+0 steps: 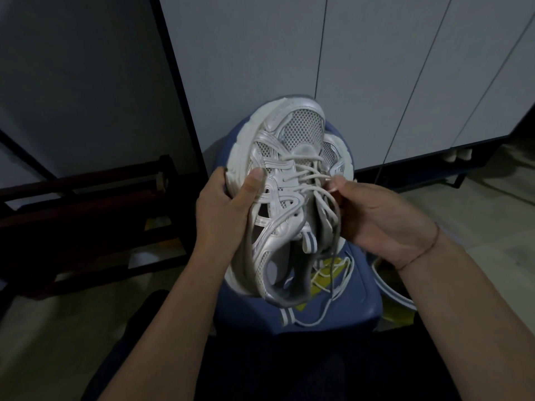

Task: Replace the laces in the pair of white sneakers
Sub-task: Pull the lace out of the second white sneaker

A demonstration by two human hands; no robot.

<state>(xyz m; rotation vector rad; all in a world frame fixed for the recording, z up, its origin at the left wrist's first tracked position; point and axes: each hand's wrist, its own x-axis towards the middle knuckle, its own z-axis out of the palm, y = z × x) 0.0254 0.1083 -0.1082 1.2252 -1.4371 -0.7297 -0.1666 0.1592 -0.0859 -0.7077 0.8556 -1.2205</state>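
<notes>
The white sneaker (286,198) is being held up, toe pointing far, above a blue stool (356,296) near the middle of the scene; the left grip (223,209) is wrapping round its left side, thumb pressing on the upper, fingers reaching behind the sole; the right grip (379,218) is pinching the lace (307,176) between thumb and fingertips just beside the right-hand eyelets. The shoe is looking light, with a stiff chunky sole and soft mesh probably giving under pressure, so the sole edge is seeming the firmer hold; the lace is looking thin, limp and likely sliding easily, best taken close to an eyelet; a loose lace (333,296) is lying on the stool underneath.
</notes>
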